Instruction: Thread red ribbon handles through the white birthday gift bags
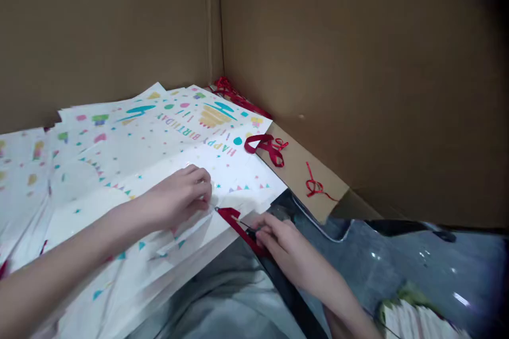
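White sheets (135, 169) printed with "HAPPY BIRTHDAY" and coloured shapes lie in a stack. Over the stack's front part, my left hand (186, 190) has its fingers curled together; what is between them is too small to make out. Just right of the stack's front edge, my right hand (274, 235) pinches a thin dark tool (249, 232). A dark red ribbon (234, 222) runs from near my left fingertips down under my right hand. Another dark red ribbon loop (274, 151) rests at the stack's right corner.
Brown cardboard walls (338, 90) rise behind and to the right. Thin red ribbon (314, 186) lies on a cardboard piece (318, 204), with more red ribbon (226, 87) at the back corner. A bundle of white sheets (417, 320) is at the lower right, above a grey shiny floor (382, 259).
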Demonstrator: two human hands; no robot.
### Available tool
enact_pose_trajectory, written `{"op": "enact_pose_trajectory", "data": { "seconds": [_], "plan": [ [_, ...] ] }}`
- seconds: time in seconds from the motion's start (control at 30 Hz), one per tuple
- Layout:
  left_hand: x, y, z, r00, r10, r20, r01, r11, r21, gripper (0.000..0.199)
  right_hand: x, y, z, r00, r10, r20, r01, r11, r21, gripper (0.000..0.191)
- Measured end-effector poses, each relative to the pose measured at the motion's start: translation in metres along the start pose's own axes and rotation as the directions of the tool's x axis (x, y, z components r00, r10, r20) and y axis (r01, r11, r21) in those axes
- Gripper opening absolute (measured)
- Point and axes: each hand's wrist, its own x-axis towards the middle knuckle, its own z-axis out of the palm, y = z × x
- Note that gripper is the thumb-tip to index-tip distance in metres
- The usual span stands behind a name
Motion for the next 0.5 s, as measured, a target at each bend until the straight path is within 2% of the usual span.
{"op": "enact_pose_trajectory", "data": {
  "seconds": [0.13, 0.33, 0.5],
  "plan": [
    [-0.0004, 0.0035, -0.0006, 1.000, 0.010, 0.011, -0.010, 0.999, 0.053, 0.011, 0.0021, 0.0017, 0.0027, 1.000, -0.017, -0.014, 0.017, 1.000, -0.003, 0.020],
    [-0.0023, 0.0012, 0.0067, 0.997, 0.056, -0.044, -0.047, 0.982, 0.181, 0.015, 0.0018, 0.0054, 0.0038, 1.000, 0.008, -0.007, -0.008, 1.000, 0.004, 0.018],
    [-0.0065, 0.0032, 0.0063, 0.998, 0.048, -0.051, -0.038, 0.984, 0.171, 0.019, 0.0021, 0.0067, 0.0060, 1.000, 0.011, -0.006, -0.011, 1.000, -0.002, 0.018]
  ]
}}
